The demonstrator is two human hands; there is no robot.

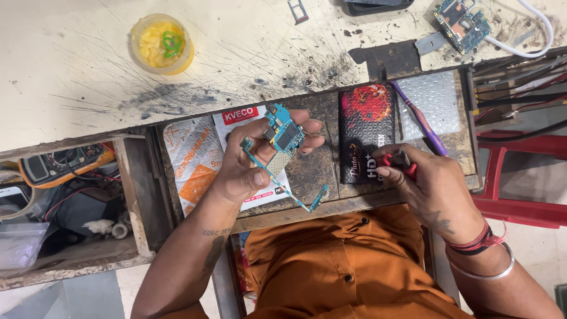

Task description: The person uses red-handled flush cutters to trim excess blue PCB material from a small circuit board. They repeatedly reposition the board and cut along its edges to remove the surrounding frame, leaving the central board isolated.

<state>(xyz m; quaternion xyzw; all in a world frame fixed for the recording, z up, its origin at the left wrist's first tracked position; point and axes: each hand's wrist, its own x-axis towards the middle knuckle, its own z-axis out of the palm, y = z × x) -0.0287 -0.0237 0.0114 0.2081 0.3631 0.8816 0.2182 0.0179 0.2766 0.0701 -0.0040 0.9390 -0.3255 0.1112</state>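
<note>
Blue, thin circuit board [282, 145] is resting in the left hand [251, 165], fingers pinching its edges above the open drawer; light, stiff and fragile, probably best gripped there. Right hand [428, 183] is clasping a red-handled tool [397, 160].

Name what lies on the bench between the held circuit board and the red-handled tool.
Head view: a dark packet with a red burst design lies between the circuit board and the tool.
</note>
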